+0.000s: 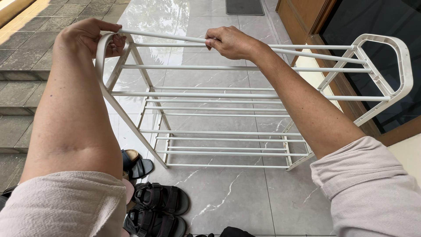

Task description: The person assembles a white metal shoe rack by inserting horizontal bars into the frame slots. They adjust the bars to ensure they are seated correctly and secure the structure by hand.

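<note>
- The white shoe rack point(228, 94) stands on the grey marble-pattern floor point(228, 193), just in front of the person, with a dark glass door point(372, 26) in a wooden frame to its right.
- The left hand point(90, 37) is curled over the rounded top corner of the rack's left end frame, fingers wrapped round it.
- The right hand point(230, 41) is closed in a pinch-like grip on the rearmost top rail, near its middle.
- The rack looks light: thin tubes and slim plastic-looking end frames, open all through. I judge it stiff enough to lift, yet likely to twist or rattle at the joints.
- The smooth rails may slip in a hand; the looped end frames seem the surer place to take hold.
- Its long axis runs left to right across the view, rails level, tiers stacked downward, and the whole leans slightly away from the person.
- Black sandals point(160, 206) lie on the floor near the rack's left foot; stone steps point(17, 87) lie to the left.
</note>
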